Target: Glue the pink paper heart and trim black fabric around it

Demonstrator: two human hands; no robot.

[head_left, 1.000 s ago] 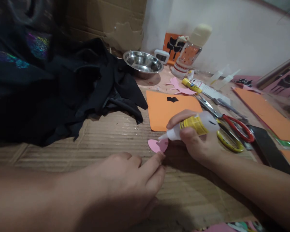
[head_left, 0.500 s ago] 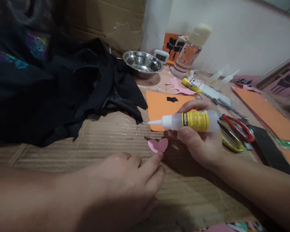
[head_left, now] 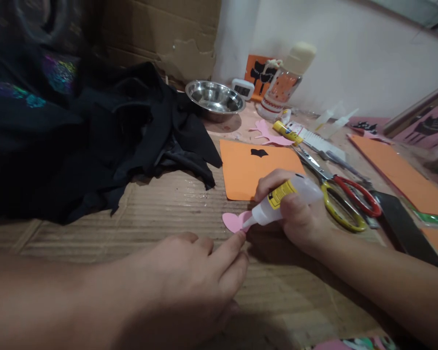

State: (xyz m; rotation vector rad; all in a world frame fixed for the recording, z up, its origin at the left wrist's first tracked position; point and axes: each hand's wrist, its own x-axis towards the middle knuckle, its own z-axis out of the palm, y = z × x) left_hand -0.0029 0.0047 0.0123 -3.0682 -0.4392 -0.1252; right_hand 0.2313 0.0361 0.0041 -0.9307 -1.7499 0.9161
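Note:
A pink paper heart [head_left: 231, 222] lies over the brown corrugated cardboard [head_left: 160, 204], its point toward me. My left hand [head_left: 204, 272] holds the heart at that point with closed fingers; the thumb is hidden. My right hand [head_left: 302, 214] is wrapped around a clear glue bottle [head_left: 308, 188] with a yellow label. The bottle is tilted down to the left, and its white nozzle is at the heart's surface, close to my left fingertip. Whether glue is flowing I cannot tell. Behind the bottle is an orange card [head_left: 241, 170] bearing a small black cutout [head_left: 259, 153].
Black fabric [head_left: 131, 126] is heaped at the left. Farther back stand a metal bowl [head_left: 215, 97], a small timer [head_left: 243, 89] and a clear bottle [head_left: 284, 85]. Scissors [head_left: 345, 204], a glue stick [head_left: 287, 132], a pink scrap [head_left: 270, 135] and an orange sheet [head_left: 401, 175] lie to the right.
My right hand has tipped the glue bottle from nearly level to nozzle-down and brought the nozzle to the heart. My left hand and the heart have hardly moved.

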